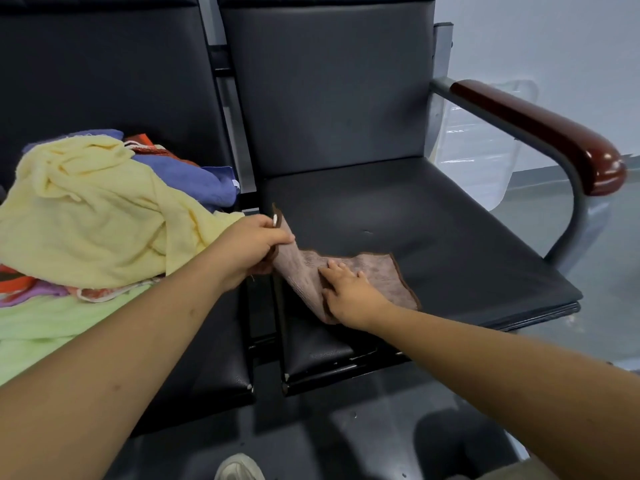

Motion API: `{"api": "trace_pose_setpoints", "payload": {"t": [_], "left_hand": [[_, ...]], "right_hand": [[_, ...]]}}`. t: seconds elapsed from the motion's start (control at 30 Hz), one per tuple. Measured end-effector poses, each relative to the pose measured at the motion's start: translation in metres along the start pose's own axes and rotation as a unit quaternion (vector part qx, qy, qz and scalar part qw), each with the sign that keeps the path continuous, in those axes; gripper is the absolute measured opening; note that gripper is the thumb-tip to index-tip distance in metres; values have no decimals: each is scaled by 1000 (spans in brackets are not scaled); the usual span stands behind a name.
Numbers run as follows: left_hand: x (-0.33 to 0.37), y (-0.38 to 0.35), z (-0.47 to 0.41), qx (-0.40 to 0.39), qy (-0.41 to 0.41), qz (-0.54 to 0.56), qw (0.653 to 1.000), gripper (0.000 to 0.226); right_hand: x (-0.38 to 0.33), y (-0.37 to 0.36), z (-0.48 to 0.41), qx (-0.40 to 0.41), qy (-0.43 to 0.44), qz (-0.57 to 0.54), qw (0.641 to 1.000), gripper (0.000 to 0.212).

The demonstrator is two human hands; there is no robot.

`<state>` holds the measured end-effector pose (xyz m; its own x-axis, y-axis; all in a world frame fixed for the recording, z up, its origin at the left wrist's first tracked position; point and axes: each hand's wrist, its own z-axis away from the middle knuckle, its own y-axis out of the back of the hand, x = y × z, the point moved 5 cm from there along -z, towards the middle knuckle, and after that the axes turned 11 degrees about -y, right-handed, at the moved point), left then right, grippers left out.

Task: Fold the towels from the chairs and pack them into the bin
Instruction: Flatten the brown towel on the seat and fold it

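A small brown towel (pixel 381 275) lies on the seat of the right black chair (pixel 450 237), near its front left corner. My left hand (pixel 252 247) pinches the towel's left edge and lifts it off the seat. My right hand (pixel 346 289) lies flat on the towel with straight fingers, pressing it down. A pile of unfolded towels (pixel 86 216) covers the left chair: yellow on top, with blue, orange, purple and light green ones under and around it. A clear plastic bin (pixel 481 147) stands behind the right chair's armrest, partly hidden.
A dark red padded armrest (pixel 540 133) on a grey metal frame borders the right chair. The left chair's front seat edge (pixel 207 375) is bare. A shoe (pixel 239 467) shows on the dark floor below. A pale wall stands at the right.
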<state>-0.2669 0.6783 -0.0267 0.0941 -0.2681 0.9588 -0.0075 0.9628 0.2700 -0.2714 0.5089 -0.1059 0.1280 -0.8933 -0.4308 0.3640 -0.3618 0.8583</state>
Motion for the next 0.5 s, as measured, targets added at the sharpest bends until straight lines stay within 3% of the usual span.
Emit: {"api": "trace_pose_setpoints", "payload": {"t": [0.07, 0.13, 0.2, 0.23, 0.27, 0.33, 0.37, 0.43, 0.5], "left_hand": [[10, -12, 3, -21, -26, 5, 999, 6], [20, -28, 6, -41, -57, 3, 998, 8], [27, -47, 11, -80, -81, 18, 993, 8], [29, -57, 14, -113, -84, 27, 990, 7], [28, -66, 17, -143, -88, 22, 986, 7], [24, -74, 18, -168, -129, -82, 974, 11], [20, -73, 18, -167, -165, -171, 957, 13], [13, -73, 20, -161, -228, -336, 900, 21], [1, -72, 21, -160, -244, -422, 858, 39]], "right_hand": [[-4, 1, -3, -36, -39, -227, 973, 44], [0, 2, -6, -80, -89, -486, 866, 40], [8, 8, -4, -108, -145, -646, 742, 53], [16, 15, -3, -113, -163, -682, 704, 55], [22, 23, 1, -122, -181, -691, 689, 57], [33, 36, 10, -128, -215, -655, 713, 60], [37, 38, 12, -111, -220, -616, 749, 52], [43, 43, 13, -59, -215, -473, 852, 20], [43, 45, 10, -4, -199, -329, 923, 7]]}}
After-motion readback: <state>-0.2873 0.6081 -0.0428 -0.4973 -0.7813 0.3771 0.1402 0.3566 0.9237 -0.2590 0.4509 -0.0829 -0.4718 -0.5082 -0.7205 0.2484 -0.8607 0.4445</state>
